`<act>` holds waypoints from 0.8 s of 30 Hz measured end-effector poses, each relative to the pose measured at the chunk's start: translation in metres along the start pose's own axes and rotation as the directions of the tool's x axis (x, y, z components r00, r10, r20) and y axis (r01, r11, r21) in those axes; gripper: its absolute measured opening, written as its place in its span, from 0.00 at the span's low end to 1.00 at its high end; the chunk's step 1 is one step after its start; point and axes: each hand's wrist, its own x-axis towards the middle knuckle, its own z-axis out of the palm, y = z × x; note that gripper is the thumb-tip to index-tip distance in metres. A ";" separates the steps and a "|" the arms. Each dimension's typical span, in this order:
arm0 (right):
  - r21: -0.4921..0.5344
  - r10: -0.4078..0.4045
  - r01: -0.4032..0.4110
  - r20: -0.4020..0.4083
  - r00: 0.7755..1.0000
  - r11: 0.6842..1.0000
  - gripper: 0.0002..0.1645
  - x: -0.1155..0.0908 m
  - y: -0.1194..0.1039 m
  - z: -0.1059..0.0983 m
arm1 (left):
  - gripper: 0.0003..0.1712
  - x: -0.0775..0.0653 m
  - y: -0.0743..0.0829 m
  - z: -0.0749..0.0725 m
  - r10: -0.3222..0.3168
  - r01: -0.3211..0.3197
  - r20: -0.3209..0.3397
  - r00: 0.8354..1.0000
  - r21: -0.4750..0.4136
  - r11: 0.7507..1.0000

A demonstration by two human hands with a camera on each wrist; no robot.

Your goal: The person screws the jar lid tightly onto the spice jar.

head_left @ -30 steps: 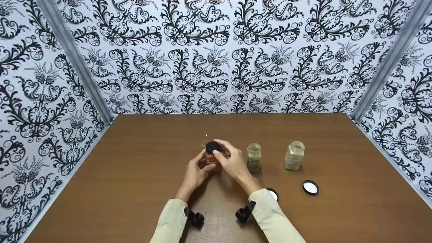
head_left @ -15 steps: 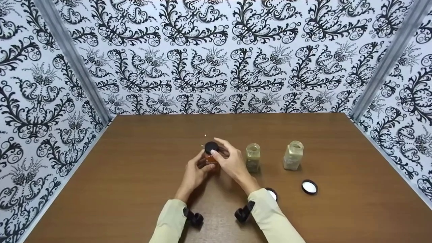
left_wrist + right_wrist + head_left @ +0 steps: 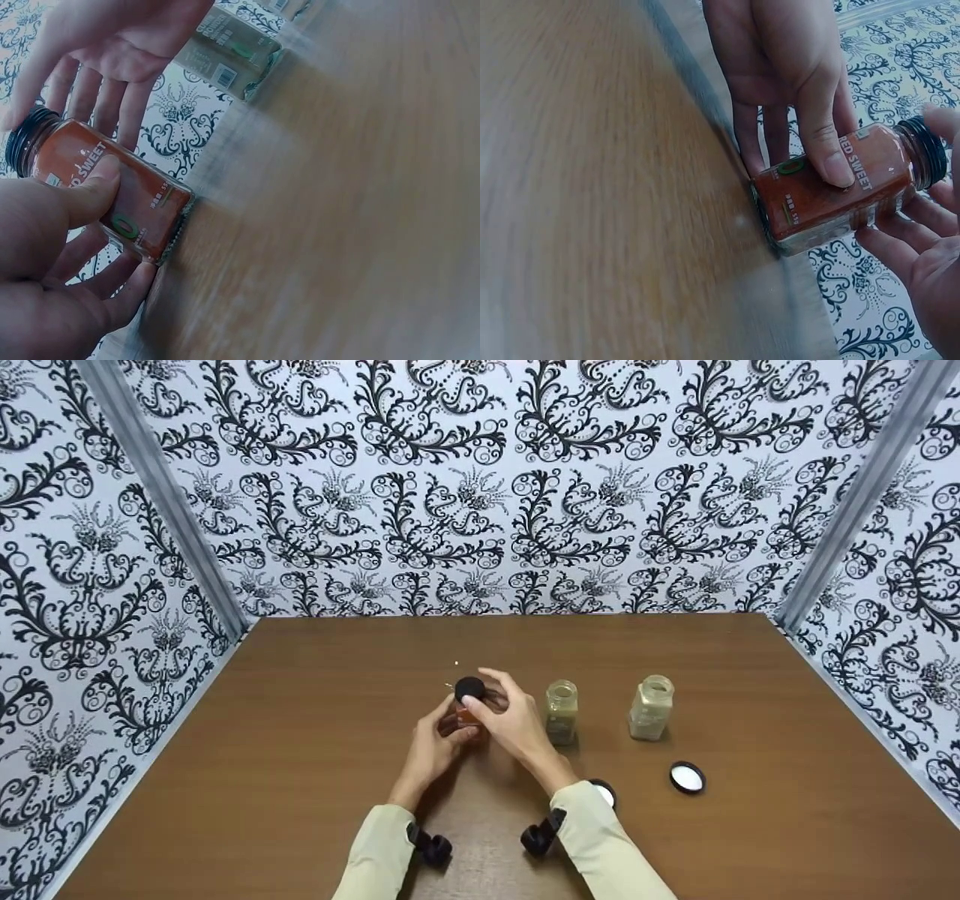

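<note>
A small glass spice jar (image 3: 112, 187) of orange-red powder stands on the table, labelled "RED SWEET" in the right wrist view. Its body is gripped by my left hand (image 3: 431, 746), thumb across the label and fingers behind. My right hand (image 3: 517, 724) holds the black lid (image 3: 469, 688) with the thumb at its near edge and the fingers around the far side. In the right wrist view, a strip of clear neck (image 3: 907, 154) shows below the lid. Right of my hands stands a lidless jar of greenish powder (image 3: 562, 716).
Another lidless jar (image 3: 651, 709), with paler powder, stands farther right. One black lid (image 3: 687, 777) lies with its white inside up in front of it. A second lid (image 3: 602, 793) is partly covered by my right sleeve. Patterned walls (image 3: 480, 510) border the wooden table (image 3: 300, 720).
My right thumb has slid slightly left along the lid's near edge, covering more of the jar's upper front. My left hand keeps its hold, and the other jars stay put.
</note>
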 end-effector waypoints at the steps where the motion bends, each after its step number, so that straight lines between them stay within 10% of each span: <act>1: -0.007 -0.008 0.008 0.004 1.000 1.000 0.29 0.000 0.000 -0.001 | 0.39 0.000 0.000 0.000 -0.012 0.012 0.001 1.000 -0.005 1.000; 24: -0.031 -0.022 0.022 -0.004 1.000 0.999 0.24 0.000 -0.001 -0.001 | 0.37 0.001 -0.002 0.000 0.029 -0.029 0.008 1.000 -0.024 0.999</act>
